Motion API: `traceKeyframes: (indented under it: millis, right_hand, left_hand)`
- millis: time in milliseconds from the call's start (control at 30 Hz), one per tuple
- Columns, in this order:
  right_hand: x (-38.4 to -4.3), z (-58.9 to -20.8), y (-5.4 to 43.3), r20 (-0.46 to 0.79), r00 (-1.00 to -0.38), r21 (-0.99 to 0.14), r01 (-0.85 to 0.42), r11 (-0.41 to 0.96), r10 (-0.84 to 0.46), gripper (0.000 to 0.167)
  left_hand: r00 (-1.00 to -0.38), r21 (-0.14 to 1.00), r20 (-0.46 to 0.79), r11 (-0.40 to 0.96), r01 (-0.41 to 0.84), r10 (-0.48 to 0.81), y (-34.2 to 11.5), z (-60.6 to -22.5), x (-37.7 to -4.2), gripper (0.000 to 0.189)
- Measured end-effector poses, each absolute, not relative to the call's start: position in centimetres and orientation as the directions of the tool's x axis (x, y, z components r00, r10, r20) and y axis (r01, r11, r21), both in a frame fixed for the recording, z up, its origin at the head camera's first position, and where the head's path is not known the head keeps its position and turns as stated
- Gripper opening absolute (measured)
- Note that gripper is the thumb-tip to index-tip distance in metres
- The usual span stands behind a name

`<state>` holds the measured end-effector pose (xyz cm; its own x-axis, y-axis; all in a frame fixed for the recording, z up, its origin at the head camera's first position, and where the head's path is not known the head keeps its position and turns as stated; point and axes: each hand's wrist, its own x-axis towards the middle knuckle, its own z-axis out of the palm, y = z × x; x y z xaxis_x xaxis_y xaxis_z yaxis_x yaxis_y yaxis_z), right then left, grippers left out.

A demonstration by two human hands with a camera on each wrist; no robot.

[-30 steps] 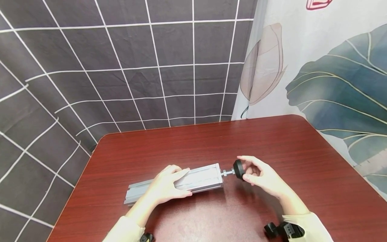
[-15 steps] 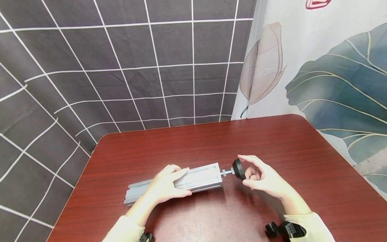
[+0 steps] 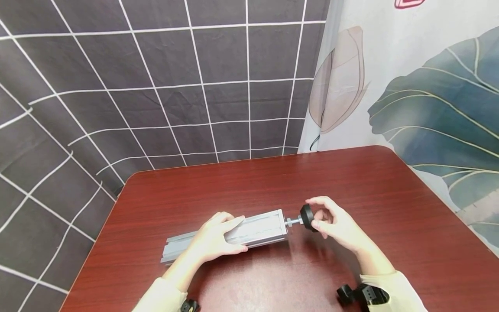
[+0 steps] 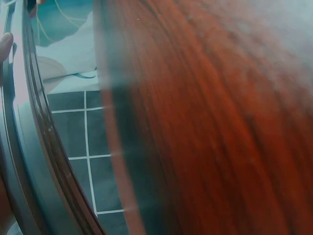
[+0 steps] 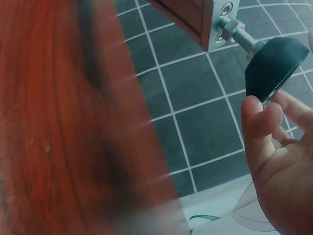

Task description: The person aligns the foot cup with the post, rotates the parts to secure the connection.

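Note:
A silver aluminium profile (image 3: 259, 227) lies slantwise on the table, with a metal plate on its right end. My left hand (image 3: 214, 240) grips it around the middle, thumb along the near side and fingers over the top. From the end plate sticks out a threaded bolt with nuts (image 5: 237, 32), tipped with a black levelling foot (image 3: 307, 217). My right hand (image 3: 337, 225) pinches the foot's rim between thumb and fingers. In the right wrist view the fingertips (image 5: 252, 104) touch the lower rim of the black foot (image 5: 274, 63). Only a strip of profile (image 4: 29, 112) shows in the left wrist view.
The red-brown wooden table (image 3: 249, 186) carries the work. Behind it hangs a dark grey cloth with white grid lines (image 3: 163, 86). A white curtain with leaf prints (image 3: 351, 143) hangs at the right. Black camera mounts (image 3: 362, 294) sit at both wrists.
My right hand's fingers have shifted around the foot's rim, the thumb moving down and then back up. The left hand and the profile stay in place.

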<state>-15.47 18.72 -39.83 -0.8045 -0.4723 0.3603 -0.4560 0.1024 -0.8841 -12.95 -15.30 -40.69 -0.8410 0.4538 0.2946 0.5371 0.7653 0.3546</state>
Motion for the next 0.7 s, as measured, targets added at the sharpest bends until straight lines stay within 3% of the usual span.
traceKeyframes:
  millis: [167, 300, 600, 700]
  right_hand:
    - [-15.52, -39.76, 18.72, 0.394, -0.763, -0.859, -0.504, 0.091, -0.512, 0.067]
    - [-15.5, -39.95, 18.94, 0.389, -0.745, -0.861, -0.503, 0.074, -0.542, 0.072]
    - [-15.4, -39.89, 18.7, 0.351, -0.833, -0.874, -0.456, 0.171, -0.428, 0.048]
    - [-15.41, -40.05, 18.62, 0.368, -0.824, -0.879, -0.46, 0.128, -0.431, 0.045]
  left_hand:
    - [-0.84, 0.345, 0.3, 0.769, 0.538, 0.453, -15.37, -40.59, -13.06, 0.069]
    - [-0.839, 0.34, 0.303, 0.771, 0.539, 0.453, -15.52, -40.53, -13.14, 0.069]
    - [-0.84, 0.344, 0.298, 0.77, 0.538, 0.454, -15.48, -40.32, -13.1, 0.069]
    - [-0.839, 0.343, 0.298, 0.768, 0.54, 0.456, -15.43, -40.29, -13.07, 0.07]
